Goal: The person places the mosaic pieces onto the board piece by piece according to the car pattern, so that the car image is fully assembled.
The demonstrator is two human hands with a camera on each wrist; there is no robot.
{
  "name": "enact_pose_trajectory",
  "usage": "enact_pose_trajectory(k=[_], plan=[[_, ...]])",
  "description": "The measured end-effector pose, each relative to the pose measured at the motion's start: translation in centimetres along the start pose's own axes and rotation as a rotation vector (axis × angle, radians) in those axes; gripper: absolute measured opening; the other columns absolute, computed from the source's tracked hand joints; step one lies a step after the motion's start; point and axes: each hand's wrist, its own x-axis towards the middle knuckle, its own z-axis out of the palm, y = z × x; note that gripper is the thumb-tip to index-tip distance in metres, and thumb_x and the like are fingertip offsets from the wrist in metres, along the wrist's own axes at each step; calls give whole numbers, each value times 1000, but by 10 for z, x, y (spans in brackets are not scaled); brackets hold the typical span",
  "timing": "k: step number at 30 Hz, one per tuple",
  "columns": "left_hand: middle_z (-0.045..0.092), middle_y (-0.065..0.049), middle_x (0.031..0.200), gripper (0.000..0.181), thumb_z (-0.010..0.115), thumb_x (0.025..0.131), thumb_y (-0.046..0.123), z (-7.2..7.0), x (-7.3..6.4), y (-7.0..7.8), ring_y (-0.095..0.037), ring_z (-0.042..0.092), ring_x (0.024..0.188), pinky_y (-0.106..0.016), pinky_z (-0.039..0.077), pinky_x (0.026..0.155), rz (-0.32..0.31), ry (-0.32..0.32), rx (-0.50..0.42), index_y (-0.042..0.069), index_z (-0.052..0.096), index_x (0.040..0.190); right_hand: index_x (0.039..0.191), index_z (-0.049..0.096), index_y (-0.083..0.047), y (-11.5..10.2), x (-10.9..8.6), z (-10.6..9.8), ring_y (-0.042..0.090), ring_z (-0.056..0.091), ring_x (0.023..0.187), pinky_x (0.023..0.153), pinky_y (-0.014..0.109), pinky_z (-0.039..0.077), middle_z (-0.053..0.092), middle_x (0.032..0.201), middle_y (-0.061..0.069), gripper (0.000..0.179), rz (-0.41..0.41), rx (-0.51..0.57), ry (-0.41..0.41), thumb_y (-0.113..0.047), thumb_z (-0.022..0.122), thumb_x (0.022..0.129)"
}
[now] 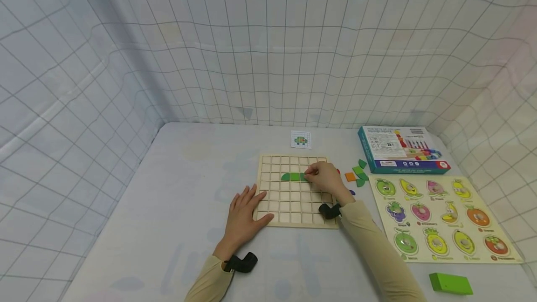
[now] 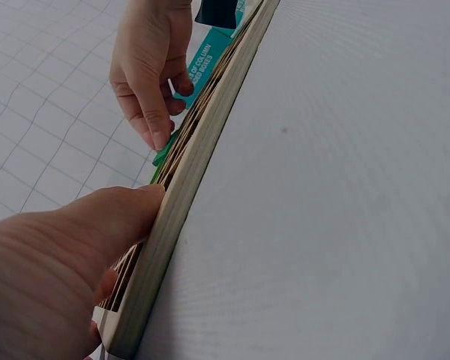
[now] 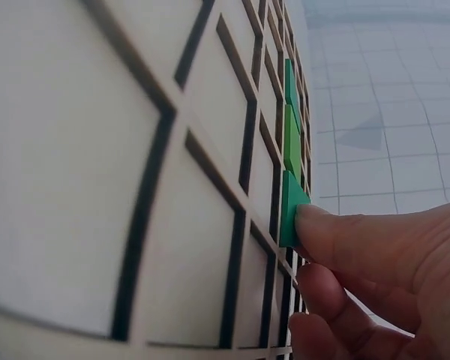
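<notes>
A wooden grid board (image 1: 289, 218) lies on the table. My left hand (image 1: 244, 212) rests at its left edge, fingers spread, with the thumb against the near corner. My right hand (image 1: 325, 178) pinches a dark green piece (image 3: 289, 211) at a cell in an upper row of the board. Beside that piece sits a light green square (image 1: 295, 177), and left of the square a dark green rounded piece (image 1: 285, 177). Beyond the board lies a small card (image 1: 301, 140) with a turtle-like picture on a grid.
Right of the board are an orange square (image 1: 350, 177) and several loose green pieces (image 1: 358, 170). A teal-edged box (image 1: 400, 148) stands behind a fruit puzzle board (image 1: 379, 202). A green block (image 1: 450, 284) lies at the near right. Grid-patterned cloth (image 1: 268, 59) surrounds the table.
</notes>
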Motion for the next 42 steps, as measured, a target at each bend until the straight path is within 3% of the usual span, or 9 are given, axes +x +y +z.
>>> enact_pose_trajectory(k=[15,22,28,36,42], plan=[[34,-13,149,65,70,83,43,1,0,-1,-30,22,140,-49,9,111,2,-1,7,13,52,138,92,74,-8,2,-5,-3,14,58,72,67,32,49,65,80,-1,11,24,44,-39,-14,73,84],[33,-13,149,65,70,84,43,1,1,-1,-29,21,140,-48,9,111,-2,-9,12,13,52,138,92,72,-7,3,-8,-4,15,55,70,65,32,47,62,78,-1,10,-7,19,-44,-12,72,84],[34,-13,149,64,70,84,43,-1,0,0,-30,22,139,-48,9,111,-5,-8,11,13,52,138,104,71,-7,4,-19,-14,16,54,72,63,32,46,61,82,-1,18,-66,7,-69,-14,67,88],[34,-14,149,64,69,84,43,-1,-1,1,-30,22,139,-49,9,111,-10,-9,8,12,52,138,108,70,-4,24,-45,-42,18,55,77,64,32,46,64,92,4,22,-88,40,27,-18,63,93],[34,-13,149,64,69,84,43,0,1,0,-30,22,140,-48,8,111,-4,-14,8,13,51,138,107,70,-4,40,-69,-66,22,55,78,61,32,46,66,91,6,22,-28,10,93,-20,63,93]])
